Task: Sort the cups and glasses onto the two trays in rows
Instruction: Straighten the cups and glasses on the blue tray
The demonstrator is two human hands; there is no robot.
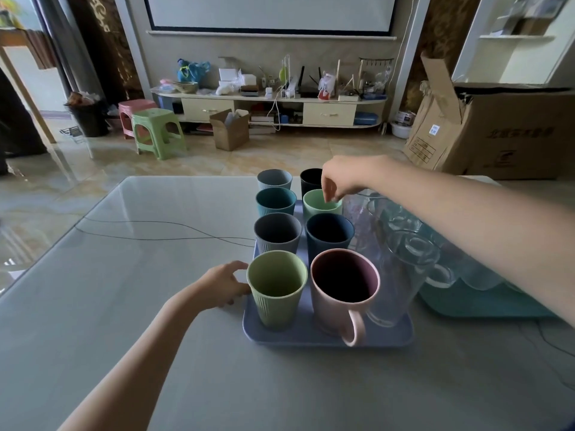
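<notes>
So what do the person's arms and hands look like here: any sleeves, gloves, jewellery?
Both forearms are bare as far as the frame shows: no sleeves in view. The left hand and right hand wear no gloves, and no watch, ring or bracelet is visible on either.

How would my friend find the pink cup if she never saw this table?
Look at the blue-violet plastic tray on the grey table, full of coloured cups in two rows. Go to its nearest end, right row, beside the light green ribbed cup. The pale pink mug is the only one there with a handle.
</notes>
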